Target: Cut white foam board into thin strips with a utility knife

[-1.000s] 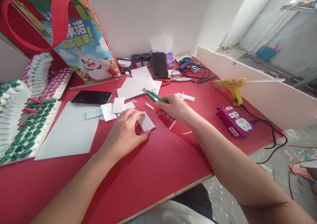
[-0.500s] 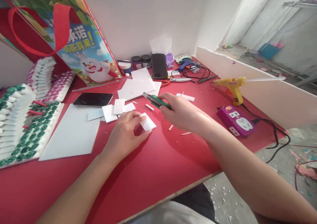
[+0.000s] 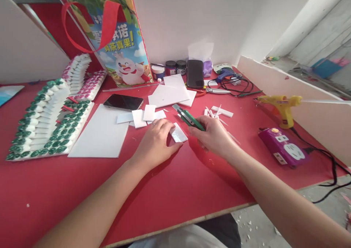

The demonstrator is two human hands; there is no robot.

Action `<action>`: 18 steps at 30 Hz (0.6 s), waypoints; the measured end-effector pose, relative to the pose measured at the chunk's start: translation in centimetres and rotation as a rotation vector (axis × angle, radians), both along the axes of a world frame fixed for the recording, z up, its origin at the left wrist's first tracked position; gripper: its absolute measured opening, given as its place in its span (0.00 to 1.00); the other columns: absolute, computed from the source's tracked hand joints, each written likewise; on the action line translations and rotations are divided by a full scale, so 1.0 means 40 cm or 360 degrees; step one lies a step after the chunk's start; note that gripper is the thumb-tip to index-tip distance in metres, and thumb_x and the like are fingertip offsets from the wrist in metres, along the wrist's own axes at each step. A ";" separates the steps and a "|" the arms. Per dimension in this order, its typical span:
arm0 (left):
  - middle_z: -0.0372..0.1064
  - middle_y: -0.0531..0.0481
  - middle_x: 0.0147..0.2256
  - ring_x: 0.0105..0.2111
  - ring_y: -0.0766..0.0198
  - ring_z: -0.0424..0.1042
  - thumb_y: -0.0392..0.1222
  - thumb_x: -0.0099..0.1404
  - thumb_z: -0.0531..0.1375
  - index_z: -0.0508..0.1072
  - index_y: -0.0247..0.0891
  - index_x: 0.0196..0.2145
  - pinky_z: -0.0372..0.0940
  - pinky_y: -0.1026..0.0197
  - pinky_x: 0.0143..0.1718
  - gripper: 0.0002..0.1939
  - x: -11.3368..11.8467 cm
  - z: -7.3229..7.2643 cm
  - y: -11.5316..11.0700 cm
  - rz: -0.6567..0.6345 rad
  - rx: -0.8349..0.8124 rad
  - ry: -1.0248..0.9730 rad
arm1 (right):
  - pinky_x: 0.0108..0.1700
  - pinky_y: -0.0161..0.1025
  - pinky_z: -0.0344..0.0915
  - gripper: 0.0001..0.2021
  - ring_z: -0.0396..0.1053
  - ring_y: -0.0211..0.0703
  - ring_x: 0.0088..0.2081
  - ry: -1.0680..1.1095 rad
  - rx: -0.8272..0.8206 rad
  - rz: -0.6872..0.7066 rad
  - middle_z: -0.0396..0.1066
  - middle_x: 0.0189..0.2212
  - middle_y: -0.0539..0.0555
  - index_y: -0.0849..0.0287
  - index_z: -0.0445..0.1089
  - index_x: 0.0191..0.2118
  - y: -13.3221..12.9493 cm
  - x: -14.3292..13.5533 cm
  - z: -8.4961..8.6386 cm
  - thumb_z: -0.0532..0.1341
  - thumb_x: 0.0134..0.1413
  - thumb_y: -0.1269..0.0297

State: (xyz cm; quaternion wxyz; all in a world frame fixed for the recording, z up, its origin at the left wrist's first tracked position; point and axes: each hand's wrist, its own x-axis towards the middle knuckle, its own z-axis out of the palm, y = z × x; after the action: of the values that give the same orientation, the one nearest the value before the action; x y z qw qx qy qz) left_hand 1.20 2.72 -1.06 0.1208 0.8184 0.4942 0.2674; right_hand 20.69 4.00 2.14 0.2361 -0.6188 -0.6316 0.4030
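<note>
A small white foam board piece [image 3: 179,133] lies on the red table, held between the thumb and fingers of my left hand [image 3: 157,140]. My right hand [image 3: 215,132] is closed round a green utility knife [image 3: 191,120], its blade pointing to the upper left, a little above the table and apart from the piece. Several small white rectangles [image 3: 139,118] lie just beyond my left hand. Thin white offcut strips [image 3: 214,112] are scattered past my right hand. Larger white sheets [image 3: 168,95] overlap farther back.
To the left are a white board [image 3: 98,134], a phone [image 3: 123,102] and a green-and-white decorated model [image 3: 52,131]. A printed bag [image 3: 128,57] stands behind. On the right are a yellow glue gun [image 3: 283,107] and a purple power socket [image 3: 283,147] with a black cord.
The view has swung left, so things sit farther right. My right hand has lowered slightly with the knife, and more strips now show beyond it. My left hand keeps the piece.
</note>
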 end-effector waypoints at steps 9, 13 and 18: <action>0.69 0.42 0.43 0.47 0.49 0.68 0.47 0.63 0.63 0.68 0.38 0.39 0.65 0.47 0.48 0.12 0.003 -0.001 -0.001 -0.0006 -0.0010 -0.0018 | 0.17 0.33 0.56 0.08 0.61 0.36 0.13 -0.0084 -0.0098 0.0009 0.60 0.12 0.44 0.56 0.61 0.28 0.007 -0.010 -0.011 0.57 0.55 0.59; 0.69 0.41 0.44 0.48 0.49 0.67 0.47 0.63 0.62 0.68 0.38 0.39 0.65 0.46 0.49 0.11 0.001 -0.002 -0.002 -0.0016 0.0044 -0.0008 | 0.18 0.33 0.53 0.06 0.61 0.36 0.15 -0.0287 -0.0074 0.0039 0.62 0.16 0.45 0.57 0.64 0.33 0.005 -0.001 0.024 0.55 0.56 0.61; 0.68 0.41 0.45 0.50 0.48 0.66 0.48 0.65 0.61 0.69 0.39 0.40 0.64 0.45 0.52 0.11 0.001 -0.009 -0.006 -0.0027 0.0086 0.0008 | 0.23 0.33 0.50 0.11 0.59 0.36 0.21 -0.0582 0.0054 0.0329 0.68 0.26 0.50 0.55 0.67 0.46 -0.026 0.022 0.103 0.53 0.60 0.66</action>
State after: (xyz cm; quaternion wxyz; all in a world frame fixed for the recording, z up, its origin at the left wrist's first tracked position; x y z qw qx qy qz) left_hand 1.23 2.49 -1.43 0.0995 0.8262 0.4801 0.2775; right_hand 21.58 2.96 6.27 0.0855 -0.6094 -0.7308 0.2955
